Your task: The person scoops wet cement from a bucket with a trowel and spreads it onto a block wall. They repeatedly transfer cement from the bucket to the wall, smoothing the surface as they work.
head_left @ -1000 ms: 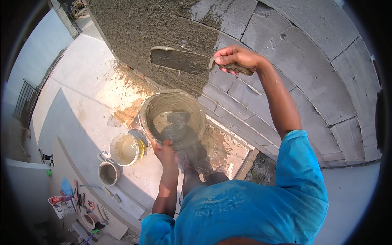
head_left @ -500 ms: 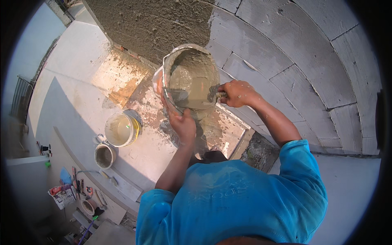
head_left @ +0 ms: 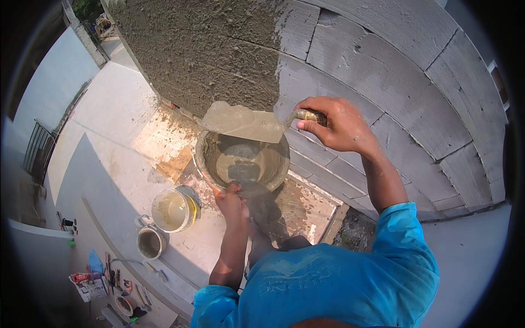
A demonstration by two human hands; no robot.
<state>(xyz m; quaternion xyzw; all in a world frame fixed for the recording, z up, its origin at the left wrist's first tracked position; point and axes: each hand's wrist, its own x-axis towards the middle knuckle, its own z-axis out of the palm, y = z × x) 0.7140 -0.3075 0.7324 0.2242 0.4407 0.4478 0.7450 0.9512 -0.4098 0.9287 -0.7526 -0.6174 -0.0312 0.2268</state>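
My right hand (head_left: pixel 342 123) grips the handle of a trowel (head_left: pixel 268 127), its fingers wrapped round it. Wet grey mortar (head_left: pixel 227 117) lies heaped on the far part of the blade, which is raised above the bucket's far rim, close to the wall. Below it my left hand (head_left: pixel 231 203) is closed on the near rim of a mortar-caked bucket (head_left: pixel 281 170). Inside the bucket more wet mortar (head_left: pixel 240 161) shows, partly in shadow. Ahead, rough wet mortar covers the left part of the block wall (head_left: pixel 361 63); bare pale blocks show to the right.
A pale bucket (head_left: pixel 191 210) with a yellow side and a smaller bucket (head_left: pixel 150 243) stand on the floor to my left. Farther lower left lie several hand tools (head_left: pixel 112 273) and a printed bag (head_left: pixel 90 287). Splattered boards (head_left: pixel 311 213) lie beneath me along the wall.
My right hand has lifted the trowel out of the bucket, up and toward the wall, with mortar on its blade. The bucket sits lower and more level, my left hand still at its rim.
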